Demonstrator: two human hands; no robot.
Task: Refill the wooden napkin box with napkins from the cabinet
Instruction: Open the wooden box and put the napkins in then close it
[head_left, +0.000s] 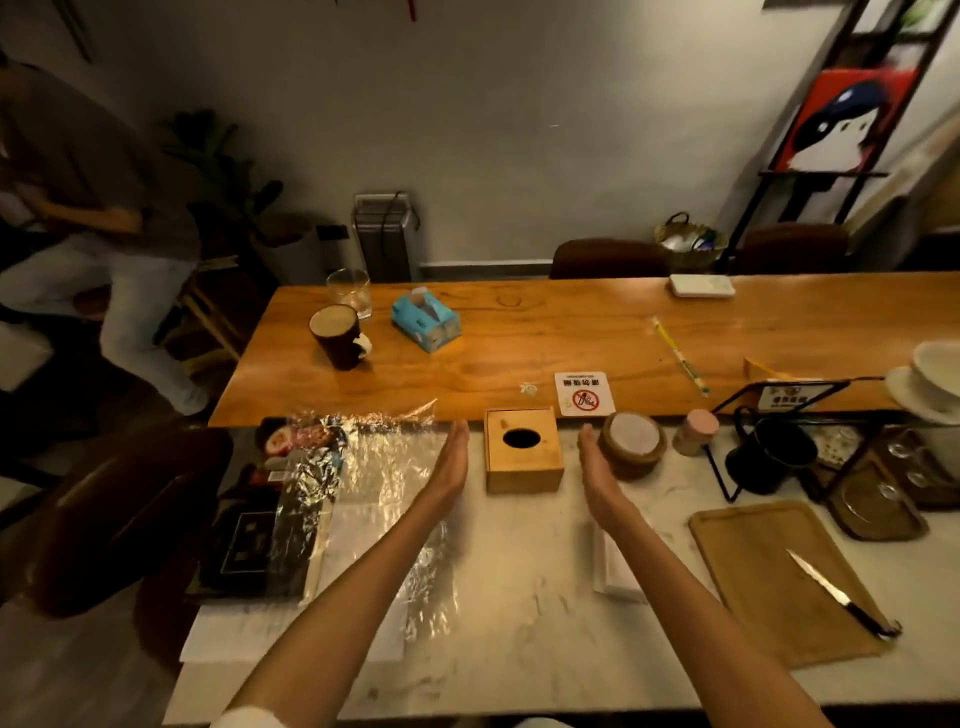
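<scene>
Both hands reach forward over the pale marble surface (519, 597), palms facing each other and fingers stretched flat, gripping nothing. The left hand (453, 457) stands just left of the square light-wood napkin box (523, 451), the right hand (596, 467) just right of it, neither clearly touching its sides. The box sits upright between the 2 hands at the far edge of the marble, its lid showing 1 dark oval slot.

Just beyond the right hand's fingertips sits a round wooden coaster stack with a pale top (632, 444). Farther right lies a rectangular wooden cutting board (769, 566) carrying a slim steel knife (836, 592). Under the right forearm a folded white napkin (615, 569) lies flat. Left of the left hand spreads crinkled clear plastic wrap (384, 467). Beyond both hands, on the orange-brown wooden table (519, 332), stands a blue paper tissue pack (426, 321).
</scene>
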